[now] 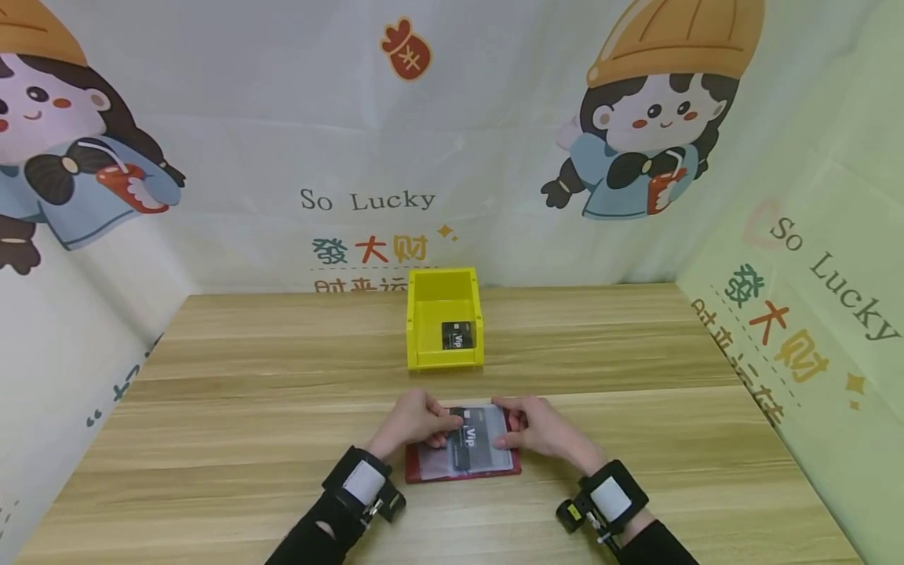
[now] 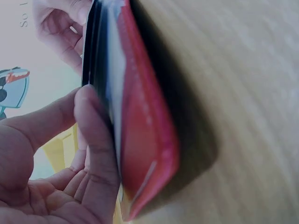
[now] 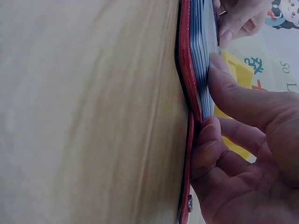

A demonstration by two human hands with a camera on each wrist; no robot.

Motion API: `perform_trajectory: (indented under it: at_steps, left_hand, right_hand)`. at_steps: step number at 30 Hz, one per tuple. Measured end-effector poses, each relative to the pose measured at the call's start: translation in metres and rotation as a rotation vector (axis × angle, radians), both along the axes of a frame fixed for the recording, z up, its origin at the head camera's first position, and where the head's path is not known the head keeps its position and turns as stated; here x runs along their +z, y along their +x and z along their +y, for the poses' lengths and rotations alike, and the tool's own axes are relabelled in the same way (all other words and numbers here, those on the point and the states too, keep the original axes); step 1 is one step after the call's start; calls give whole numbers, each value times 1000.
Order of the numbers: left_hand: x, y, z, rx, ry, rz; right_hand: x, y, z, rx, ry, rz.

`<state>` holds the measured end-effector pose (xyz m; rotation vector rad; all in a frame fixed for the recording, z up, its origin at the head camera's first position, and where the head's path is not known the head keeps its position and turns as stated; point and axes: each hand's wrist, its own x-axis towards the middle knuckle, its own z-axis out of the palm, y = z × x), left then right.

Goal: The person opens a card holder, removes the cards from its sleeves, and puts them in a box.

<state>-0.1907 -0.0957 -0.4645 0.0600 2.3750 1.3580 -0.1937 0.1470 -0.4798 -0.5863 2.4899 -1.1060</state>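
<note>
On the near middle of the wooden table (image 1: 212, 408) lies a red card holder (image 1: 462, 471), opened flat, its clear plastic sleeves facing up; both hands are at it, one at each side; the left hand (image 1: 413, 420) pinches a black VIP card (image 1: 469, 439) between thumb and curled fingers, the card lying over the sleeves at a slight tilt; the left wrist view shows the thumb (image 2: 96, 140) pressed against the dark card's edge, the red cover just behind it; the right hand (image 1: 540, 428) holds the holder's right edge, fingers curled round it; the right wrist view shows its thumb (image 3: 243, 100) on the stacked sleeves and a fingertip (image 3: 208, 135) on the red cover's rim; farther back on the table, well apart from the hands, stands a yellow plastic bin (image 1: 445, 318), open-topped, with a second black VIP card (image 1: 456, 335) lying inside it; cartoon-printed backdrops (image 1: 282, 118) close in the table on three sides.
</note>
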Motion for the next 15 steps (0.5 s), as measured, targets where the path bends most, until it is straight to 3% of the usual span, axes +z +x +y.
perform_trajectory:
  at_steps: [7, 15]
  left_hand:
    - [-4, -1, -9, 33, 93, -57]
    - [-9, 2, -15, 123, 140, -98]
  right_hand:
    - [-1, 1, 0, -7, -17, -1]
    - [1, 2, -1, -8, -30, -9]
